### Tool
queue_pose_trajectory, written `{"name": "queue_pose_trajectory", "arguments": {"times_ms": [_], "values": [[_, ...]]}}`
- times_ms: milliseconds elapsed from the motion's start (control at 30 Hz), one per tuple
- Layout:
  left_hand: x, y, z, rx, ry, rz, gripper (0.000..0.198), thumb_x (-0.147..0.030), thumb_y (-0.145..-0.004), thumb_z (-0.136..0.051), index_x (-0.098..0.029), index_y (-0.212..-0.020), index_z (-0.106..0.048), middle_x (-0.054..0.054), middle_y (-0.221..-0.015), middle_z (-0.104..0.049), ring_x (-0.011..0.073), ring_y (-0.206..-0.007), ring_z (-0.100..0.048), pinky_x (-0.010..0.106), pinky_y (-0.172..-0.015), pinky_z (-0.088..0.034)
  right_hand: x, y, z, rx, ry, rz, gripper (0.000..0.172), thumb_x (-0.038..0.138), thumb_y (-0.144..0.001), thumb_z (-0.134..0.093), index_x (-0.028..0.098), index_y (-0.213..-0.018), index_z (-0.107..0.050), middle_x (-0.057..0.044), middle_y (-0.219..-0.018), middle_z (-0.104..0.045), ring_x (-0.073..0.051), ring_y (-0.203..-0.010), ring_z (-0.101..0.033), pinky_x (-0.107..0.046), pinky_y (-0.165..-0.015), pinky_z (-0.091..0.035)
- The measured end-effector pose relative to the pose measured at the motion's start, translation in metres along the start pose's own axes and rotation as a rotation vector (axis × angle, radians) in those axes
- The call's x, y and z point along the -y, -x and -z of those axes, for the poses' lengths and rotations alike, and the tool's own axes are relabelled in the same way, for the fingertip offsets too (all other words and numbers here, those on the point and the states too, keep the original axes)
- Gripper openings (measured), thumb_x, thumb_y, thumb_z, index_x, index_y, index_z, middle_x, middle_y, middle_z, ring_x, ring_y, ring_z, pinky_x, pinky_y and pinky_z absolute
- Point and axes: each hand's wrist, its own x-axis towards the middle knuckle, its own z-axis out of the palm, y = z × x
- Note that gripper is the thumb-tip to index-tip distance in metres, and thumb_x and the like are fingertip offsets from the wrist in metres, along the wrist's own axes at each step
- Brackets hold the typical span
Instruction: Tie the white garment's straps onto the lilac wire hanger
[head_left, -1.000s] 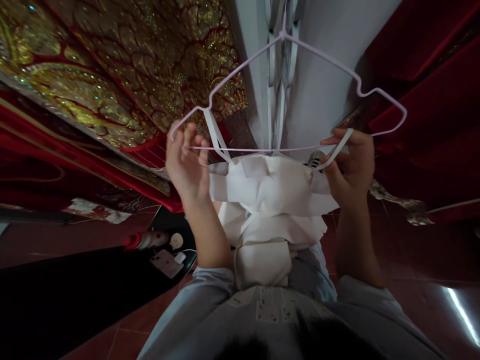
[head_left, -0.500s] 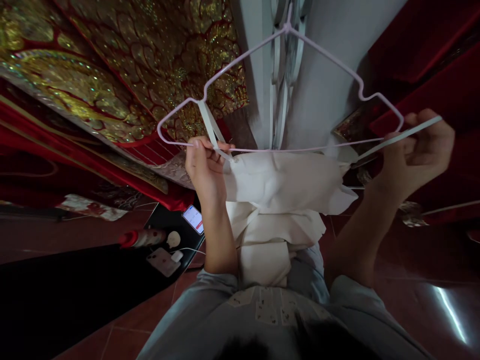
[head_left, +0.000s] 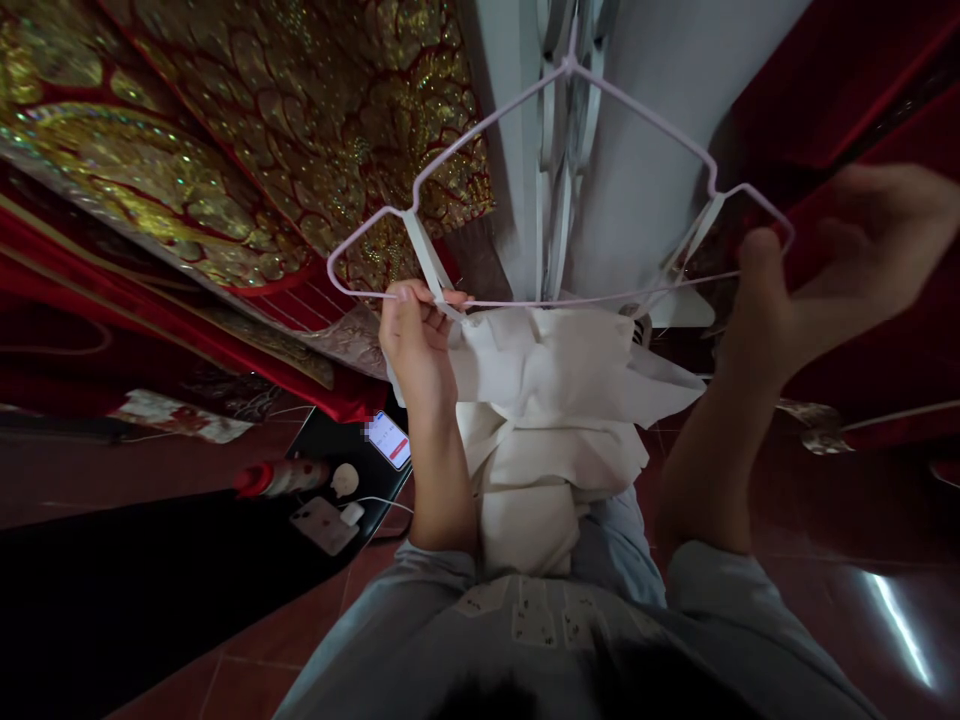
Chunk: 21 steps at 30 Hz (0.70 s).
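Note:
A pale pink clothes hanger (head_left: pixel 637 103) hangs in front of me. My left hand (head_left: pixel 420 335) is closed on its lower bar near the left end, the fingers close to a white strap (head_left: pixel 425 250) looped in the left notch. A second white strap (head_left: pixel 699 235) sits in the right notch. Both straps lead down to a white garment (head_left: pixel 555 360), which droops below the bar in folds over my lap. By the hanger's right end, my right hand (head_left: pixel 825 280) is open, thumb and fingers apart, the fingers blurred and holding nothing.
Red and gold sequinned fabric (head_left: pixel 315 130) hangs at the left, and dark red cloth (head_left: pixel 885 120) at the right. On a black table (head_left: pixel 225 560) lie a lit phone (head_left: pixel 388 440), another phone (head_left: pixel 324 526), a white case (head_left: pixel 351 514) and a red-capped bottle (head_left: pixel 281 477).
My right hand has let go of the right strap and opened, and that strap now sits in the hanger's right notch. The hanger's right end has shifted slightly left. My left hand keeps its grip.

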Motion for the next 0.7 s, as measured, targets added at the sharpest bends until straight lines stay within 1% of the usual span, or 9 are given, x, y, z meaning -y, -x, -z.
{"name": "queue_pose_trajectory", "arguments": {"times_ms": [33, 67, 100, 200, 267, 400, 533, 600, 700], "values": [[0.001, 0.0, 0.0, 0.002, 0.001, -0.012, 0.046, -0.059, -0.115, -0.082, -0.026, -0.092, -0.06, 0.003, -0.083, -0.079, 0.0207, -0.078, -0.079, 0.031, -0.082, -0.066, 0.007, 0.012, -0.001, -0.107, -0.027, 0.025, 0.026, 0.056, -0.102, -0.09, 0.035, -0.116, -0.085, -0.006, -0.115, -0.064, -0.028, -0.112, -0.07, -0.051, -0.104, -0.06], [0.002, 0.001, -0.001, -0.004, -0.013, -0.015, 0.047, -0.061, -0.115, -0.082, -0.026, -0.092, -0.059, 0.003, -0.083, -0.079, 0.021, -0.079, -0.08, 0.03, -0.082, -0.066, 0.015, 0.024, -0.003, -0.14, -0.079, 0.017, 0.024, 0.055, -0.102, -0.088, 0.035, -0.115, -0.086, -0.005, -0.11, -0.063, -0.027, -0.104, -0.07, -0.051, -0.1, -0.062], [0.003, 0.002, -0.002, -0.016, -0.04, -0.009, 0.049, -0.063, -0.115, -0.08, -0.026, -0.092, -0.058, 0.003, -0.083, -0.079, 0.0214, -0.081, -0.081, 0.03, -0.083, -0.066, 0.023, 0.038, -0.004, -0.05, -0.121, -0.043, 0.021, 0.052, -0.103, -0.086, 0.037, -0.118, -0.087, -0.005, -0.107, -0.065, -0.027, -0.103, -0.07, -0.051, -0.098, -0.063], [0.003, 0.006, -0.006, -0.065, -0.105, 0.015, 0.051, -0.065, -0.119, -0.075, -0.026, -0.092, -0.056, 0.003, -0.084, -0.079, 0.0221, -0.085, -0.083, 0.03, -0.085, -0.065, 0.044, 0.073, -0.007, 0.45, -0.169, -0.289, 0.035, 0.051, -0.106, -0.081, 0.043, -0.14, -0.081, -0.007, -0.143, -0.075, -0.024, -0.1, -0.074, -0.049, -0.089, -0.071], [0.002, 0.009, -0.009, -0.076, -0.107, 0.007, 0.049, -0.063, -0.12, -0.073, -0.025, -0.093, -0.057, 0.003, -0.083, -0.078, 0.0217, -0.086, -0.084, 0.029, -0.084, -0.064, 0.048, 0.087, -0.007, 0.643, -0.177, -0.379, 0.044, 0.053, -0.106, -0.08, 0.041, -0.149, -0.078, -0.01, -0.158, -0.071, -0.022, -0.096, -0.074, -0.049, -0.086, -0.073], [0.008, 0.017, -0.008, -0.066, -0.157, -0.095, 0.042, -0.062, -0.117, -0.076, -0.024, -0.102, -0.064, 0.004, -0.091, -0.082, 0.0223, -0.093, -0.084, 0.031, -0.086, -0.061, 0.043, 0.094, -0.009, 0.635, -0.169, -0.396, 0.042, 0.05, -0.109, -0.075, 0.037, -0.149, -0.079, -0.011, -0.154, -0.071, -0.022, -0.099, -0.074, -0.045, -0.084, -0.071], [0.01, 0.02, 0.0, -0.012, -0.354, -0.22, 0.051, -0.071, -0.111, -0.081, -0.023, -0.1, -0.07, 0.005, -0.094, -0.082, 0.0225, -0.092, -0.077, 0.035, -0.089, -0.06, 0.039, 0.092, -0.011, 0.66, -0.162, -0.366, 0.045, 0.054, -0.111, -0.074, 0.033, -0.15, -0.079, -0.013, -0.152, -0.071, -0.024, -0.105, -0.077, -0.041, -0.077, -0.068], [0.0, 0.022, 0.004, 0.096, -0.434, -0.188, 0.052, -0.07, -0.11, -0.084, -0.022, -0.092, -0.074, 0.006, -0.09, -0.079, 0.0223, -0.088, -0.073, 0.034, -0.084, -0.058, 0.038, 0.093, -0.013, 0.663, -0.154, -0.36, 0.045, 0.055, -0.112, -0.073, 0.033, -0.151, -0.078, -0.013, -0.152, -0.071, -0.023, -0.104, -0.077, -0.04, -0.076, -0.067], [-0.03, 0.025, 0.006, 0.287, -0.519, -0.038, 0.052, -0.067, -0.108, -0.089, -0.022, -0.085, -0.081, 0.005, -0.082, -0.077, 0.0193, -0.072, -0.063, 0.031, -0.067, -0.051, 0.032, 0.096, -0.017, 0.622, -0.157, -0.333, 0.039, 0.054, -0.114, -0.072, 0.033, -0.147, -0.078, -0.013, -0.149, -0.071, -0.023, -0.102, -0.077, -0.041, -0.075, -0.066]]}}
